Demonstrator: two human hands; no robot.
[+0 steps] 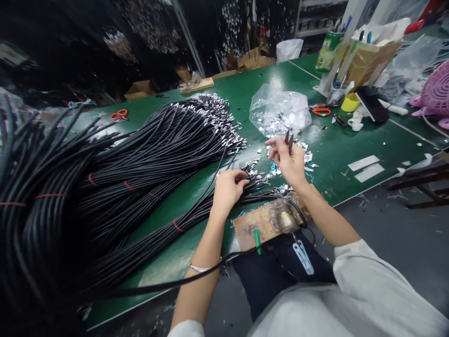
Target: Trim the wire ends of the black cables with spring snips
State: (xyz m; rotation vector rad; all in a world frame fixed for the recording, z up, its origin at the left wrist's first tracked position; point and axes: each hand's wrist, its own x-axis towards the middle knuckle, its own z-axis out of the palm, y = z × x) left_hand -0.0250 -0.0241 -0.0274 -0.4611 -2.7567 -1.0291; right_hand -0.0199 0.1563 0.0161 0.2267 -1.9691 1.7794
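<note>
Pale cloth shirt (pixel 298 309) | left hand (pixel 228 185) pinches black cables (pixel 196 213) | right hand (pixel 289 164) grips dark metal snips (pixel 288 141) — far ends (pixel 217 117) look stripped, near partly

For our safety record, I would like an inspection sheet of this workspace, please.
Surface: glossy green tabletop, littered near the hands.
Job's things: red-tied bundles of long black cables with pale ends; brown wooden board at the near edge.
Clutter: small white and blue scraps; crumpled clear plastic bag; orange-handled scissors.
Hands: left hand at the nearest bundle, grip unclear; right hand holds dark-bladed hand tool.
Cables: one loose black cable crosses the left forearm.
Surroundings: littered grey floor; brown cardboard box behind.
</note>
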